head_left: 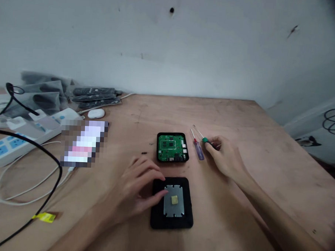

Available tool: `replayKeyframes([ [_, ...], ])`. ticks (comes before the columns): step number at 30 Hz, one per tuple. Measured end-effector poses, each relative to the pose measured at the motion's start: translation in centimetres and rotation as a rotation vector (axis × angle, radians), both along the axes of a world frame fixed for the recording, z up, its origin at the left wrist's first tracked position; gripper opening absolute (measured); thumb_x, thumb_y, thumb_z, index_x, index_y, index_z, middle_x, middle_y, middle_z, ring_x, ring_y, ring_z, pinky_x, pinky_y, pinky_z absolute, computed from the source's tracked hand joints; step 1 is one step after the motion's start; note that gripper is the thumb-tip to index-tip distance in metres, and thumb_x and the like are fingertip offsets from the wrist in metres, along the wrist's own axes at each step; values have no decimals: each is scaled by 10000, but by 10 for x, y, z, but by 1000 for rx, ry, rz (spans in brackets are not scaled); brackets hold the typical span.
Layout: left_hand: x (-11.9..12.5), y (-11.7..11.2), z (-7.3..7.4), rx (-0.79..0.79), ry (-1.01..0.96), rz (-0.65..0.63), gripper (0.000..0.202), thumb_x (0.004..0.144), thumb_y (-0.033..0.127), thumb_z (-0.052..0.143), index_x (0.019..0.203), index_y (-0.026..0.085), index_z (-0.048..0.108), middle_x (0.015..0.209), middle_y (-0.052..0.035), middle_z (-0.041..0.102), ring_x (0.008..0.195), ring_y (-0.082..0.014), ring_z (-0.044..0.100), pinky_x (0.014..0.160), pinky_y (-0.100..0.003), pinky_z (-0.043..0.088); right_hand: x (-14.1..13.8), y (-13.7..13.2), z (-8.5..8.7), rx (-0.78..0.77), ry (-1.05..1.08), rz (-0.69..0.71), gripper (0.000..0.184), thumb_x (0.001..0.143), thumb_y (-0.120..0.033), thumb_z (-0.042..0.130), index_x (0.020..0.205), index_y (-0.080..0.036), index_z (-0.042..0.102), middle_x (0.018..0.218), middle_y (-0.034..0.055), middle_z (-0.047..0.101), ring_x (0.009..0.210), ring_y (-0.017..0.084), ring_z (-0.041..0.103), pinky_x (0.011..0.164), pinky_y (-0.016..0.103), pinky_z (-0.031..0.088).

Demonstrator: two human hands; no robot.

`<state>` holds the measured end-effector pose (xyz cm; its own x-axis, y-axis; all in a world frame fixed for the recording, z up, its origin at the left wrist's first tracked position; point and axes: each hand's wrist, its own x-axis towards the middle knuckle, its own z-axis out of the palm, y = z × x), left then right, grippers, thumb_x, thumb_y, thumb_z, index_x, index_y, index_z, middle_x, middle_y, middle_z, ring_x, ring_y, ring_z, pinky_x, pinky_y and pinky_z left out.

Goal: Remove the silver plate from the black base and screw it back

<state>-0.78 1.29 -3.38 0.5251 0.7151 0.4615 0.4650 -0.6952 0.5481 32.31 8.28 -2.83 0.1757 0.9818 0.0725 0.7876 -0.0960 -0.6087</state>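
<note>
A black case half lies open on the wooden table, with a grey metal plate and a small yellow pad inside it. My left hand rests on its left edge, fingers spread and touching the plate. Behind it sits the other case half with a green circuit board. My right hand pinches the handle of a green screwdriver lying on the table. A purple-handled screwdriver lies just left of it.
A white power strip with cables, a blurred flat object, a white mouse-like item, remote controls and grey bags fill the table's left side. A yellow tag lies near a black cable. Small dark bits sit left of the board.
</note>
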Motion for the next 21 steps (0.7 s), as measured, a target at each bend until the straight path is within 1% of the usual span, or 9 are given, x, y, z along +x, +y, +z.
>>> replayKeyframes([
  [4, 6, -6, 1, -22, 29, -106, 283, 966, 338, 830, 1191, 235, 691, 1152, -75, 742, 1042, -248, 673, 905, -426, 474, 5, -1, 2, 92, 99, -66, 336, 994, -472, 644, 1074, -189, 805, 1012, 119, 816, 884, 301, 732, 759, 407, 497],
  [6, 7, -7, 3, -52, 47, -137, 353, 955, 394, 839, 1230, 238, 682, 1194, -88, 746, 1056, -260, 682, 912, -439, 482, 10, -3, 3, 131, 174, -83, 383, 1012, -521, 638, 1122, -195, 807, 889, 95, 777, 781, 274, 695, 685, 382, 474],
  [9, 7, -7, 5, -116, 76, -171, 384, 964, 434, 827, 1265, 248, 676, 1243, -96, 750, 1087, -268, 689, 927, -445, 499, 18, -6, 3, 148, 325, -104, 426, 1017, -568, 648, 1155, -202, 817, 652, 22, 610, 592, 218, 554, 573, 349, 401],
  [11, 6, -7, 5, -146, 90, -183, 339, 981, 419, 804, 1253, 254, 686, 1240, -94, 753, 1081, -266, 688, 918, -441, 509, 21, -9, 4, 159, 408, -120, 432, 1013, -583, 655, 1130, -202, 824, 623, 6, 550, 557, 204, 492, 545, 346, 370],
  [13, 5, -6, 4, -160, 89, -193, 295, 993, 401, 788, 1234, 258, 696, 1227, -89, 753, 1061, -260, 688, 903, -435, 517, 22, -11, 5, 156, 437, -114, 430, 1012, -586, 653, 1069, -199, 831, 638, 18, 565, 563, 204, 488, 543, 350, 361],
  [15, 3, -6, 2, -172, 90, -199, 301, 993, 408, 794, 1236, 259, 698, 1222, -85, 748, 1048, -254, 690, 899, -430, 528, 21, -13, 6, 144, 390, -112, 419, 1010, -571, 655, 1014, -197, 844, 682, 44, 633, 609, 220, 543, 577, 359, 389],
  [18, 0, -7, -3, -186, 75, -187, 409, 954, 491, 844, 1262, 267, 695, 1204, -82, 733, 1026, -250, 699, 871, -409, 557, 19, -14, 5, 149, 279, -138, 359, 989, -509, 685, 1039, -206, 871, 898, 89, 795, 832, 290, 701, 722, 389, 478],
  [20, 0, -9, -6, -195, 58, -177, 496, 921, 540, 872, 1297, 276, 687, 1219, -82, 721, 1026, -248, 713, 849, -388, 581, 18, -14, 4, 144, 235, -160, 339, 975, -487, 700, 1069, -218, 884, 1012, 96, 842, 951, 329, 745, 797, 410, 500],
  [21, 1, -11, -8, -198, 52, -174, 526, 912, 549, 880, 1320, 283, 681, 1239, -82, 716, 1043, -248, 723, 853, -380, 592, 17, -14, 3, 129, 215, -167, 336, 968, -485, 710, 1070, -221, 890, 1014, 98, 850, 958, 337, 755, 805, 416, 502],
])
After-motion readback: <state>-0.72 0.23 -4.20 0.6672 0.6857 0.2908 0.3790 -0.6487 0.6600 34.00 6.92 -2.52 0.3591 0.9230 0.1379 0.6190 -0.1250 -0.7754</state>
